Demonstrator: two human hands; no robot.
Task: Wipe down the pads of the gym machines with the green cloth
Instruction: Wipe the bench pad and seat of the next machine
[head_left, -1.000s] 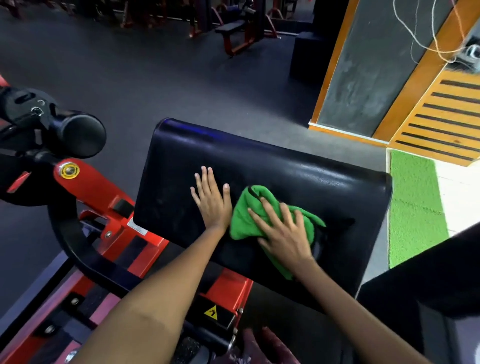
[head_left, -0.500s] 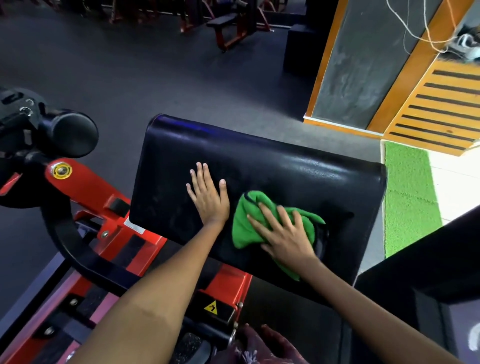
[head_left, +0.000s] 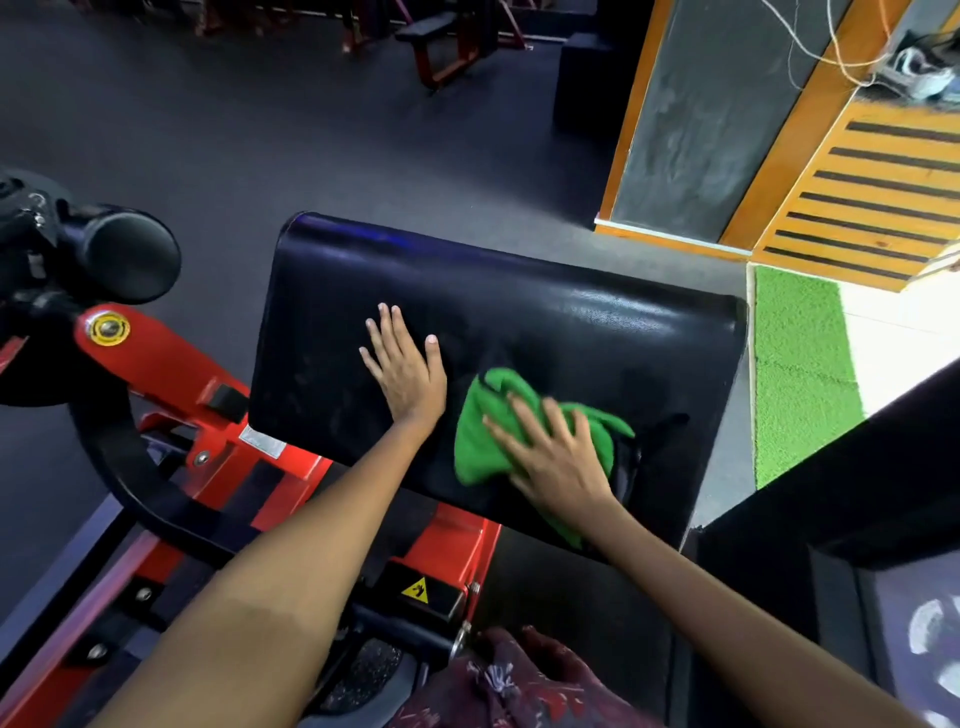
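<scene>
A wide black pad (head_left: 571, 332) slopes across the middle of the view on a red machine frame (head_left: 171, 379). The crumpled green cloth (head_left: 483, 431) lies on the pad's lower middle. My right hand (head_left: 556, 452) presses flat on the cloth with spread, straight fingers and covers part of it. My left hand (head_left: 405, 369) rests flat on the bare pad just left of the cloth, fingers straight and pointing up the pad.
A black roller (head_left: 124, 254) sticks out at the left above the red frame. A dark block (head_left: 841, 493) stands at the right. Green turf (head_left: 795, 374) and an orange-trimmed wall (head_left: 691, 119) lie beyond the pad. More red benches (head_left: 441, 47) stand far back.
My right hand has slid the cloth slightly down and left on the pad. My left hand stays planted in the same spot.
</scene>
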